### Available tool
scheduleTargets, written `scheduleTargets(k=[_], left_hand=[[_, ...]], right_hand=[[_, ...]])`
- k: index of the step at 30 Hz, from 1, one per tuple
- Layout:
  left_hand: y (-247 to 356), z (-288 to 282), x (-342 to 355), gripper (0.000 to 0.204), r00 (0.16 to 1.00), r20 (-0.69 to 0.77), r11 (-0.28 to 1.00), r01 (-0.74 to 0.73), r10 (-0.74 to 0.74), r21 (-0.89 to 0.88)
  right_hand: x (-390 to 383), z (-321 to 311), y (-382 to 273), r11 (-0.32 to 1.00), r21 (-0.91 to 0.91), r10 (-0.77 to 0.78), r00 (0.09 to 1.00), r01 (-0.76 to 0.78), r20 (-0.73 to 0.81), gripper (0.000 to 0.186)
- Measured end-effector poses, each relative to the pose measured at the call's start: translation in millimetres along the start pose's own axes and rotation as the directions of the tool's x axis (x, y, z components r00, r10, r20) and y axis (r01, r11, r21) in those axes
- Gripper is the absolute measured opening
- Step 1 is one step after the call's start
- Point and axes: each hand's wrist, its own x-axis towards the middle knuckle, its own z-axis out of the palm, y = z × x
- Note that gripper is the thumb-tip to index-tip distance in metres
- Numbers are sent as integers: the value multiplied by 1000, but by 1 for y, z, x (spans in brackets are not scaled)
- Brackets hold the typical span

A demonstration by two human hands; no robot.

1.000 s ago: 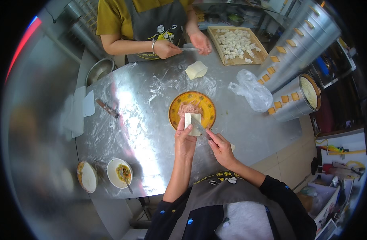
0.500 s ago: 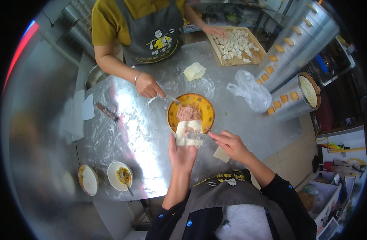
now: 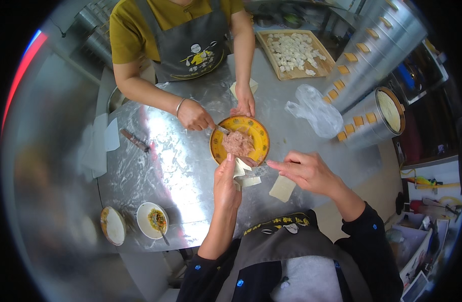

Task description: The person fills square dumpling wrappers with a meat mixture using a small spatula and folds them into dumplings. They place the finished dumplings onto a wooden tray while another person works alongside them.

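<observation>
My left hand (image 3: 226,186) is closed on a pale dough wrapper (image 3: 249,181), which is now folded over at the near edge of an orange patterned plate (image 3: 264,143). Pink minced meat (image 3: 238,144) is heaped on that plate. My right hand (image 3: 306,173) is pinched around a slim spreading tool, mostly hidden by the fingers, just right of the wrapper. Below that hand, more square wrappers (image 3: 282,189) lie on the metal table. Across from me a co-worker's hand (image 3: 194,116) holds a utensil in the meat; their other hand (image 3: 244,103) reaches to the plate's far side.
A wooden tray (image 3: 327,69) of small filled dumplings stands at the far right, near a clear plastic bag (image 3: 316,113) and tall metal steamers (image 3: 367,132). Two bowls, one with chopped condiments (image 3: 146,231), sit at the near left. A knife (image 3: 134,141) lies farther left.
The wrapper, flat on my left palm before, is now folded in the fingers, and that hand has turned. My right hand moved slightly right. The co-worker's hand came from the tray to the plate.
</observation>
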Motion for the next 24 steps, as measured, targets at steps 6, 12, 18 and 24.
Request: scheduleTargets(k=[6,12,18,24], left_hand=[[-11,13,3,28,977,-212,1000,6,-7,-7],[-22,-23,6,30,959,-214,918,90,-183,-385],[-12,-25,10,30,961,-90,619,96,-263,-779],[-17,-31,6,25,981,-82,739,75,-174,-670]], right_hand=[[-1,4,2,978,-199,-71,996,59,-52,31],[-27,-14,8,993,-7,118,987,-120,-107,34],[-46,15,-7,963,188,204,978,-192,-48,36],[-46,30,-15,949,217,259,957,-227,-133,35]])
